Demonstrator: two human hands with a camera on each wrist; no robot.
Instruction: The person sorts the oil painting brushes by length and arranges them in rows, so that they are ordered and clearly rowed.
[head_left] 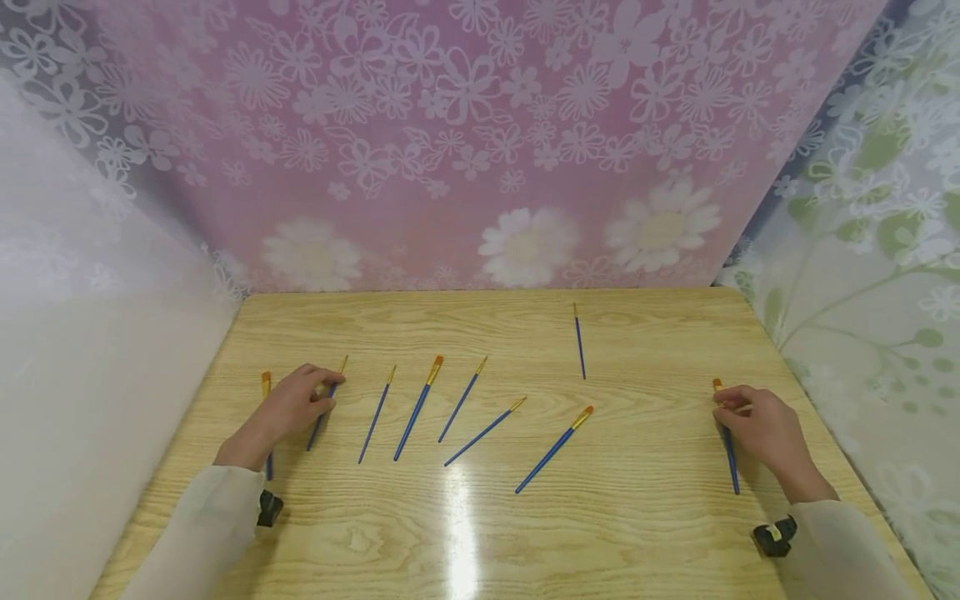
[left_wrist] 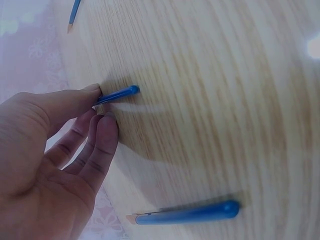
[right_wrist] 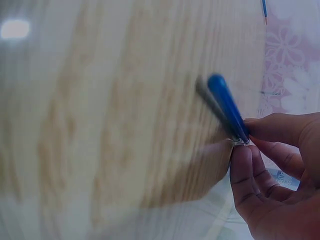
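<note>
My left hand (head_left: 288,408) pinches a thin blue paintbrush (head_left: 318,427) between thumb and fingers near its ferrule, over the left of the table. In the left wrist view the handle end of this thin paintbrush (left_wrist: 120,94) points away from the fingertips. Beside it, partly hidden under my left wrist, lies a wider flat paintbrush (head_left: 266,385). At the far right, my right hand (head_left: 765,425) grips another wide paintbrush (head_left: 731,462) by its ferrule, the orange bristles showing beyond the fingers. Its blue handle (right_wrist: 227,105) slants toward the table in the right wrist view.
Across the middle of the wooden table (head_left: 637,517) lie several more paintbrushes, among them a flat one (head_left: 416,412) and a rounded one (head_left: 551,454). A thin paintbrush (head_left: 580,346) lies farther back. Floral curtains (head_left: 450,150) hang behind and along both sides.
</note>
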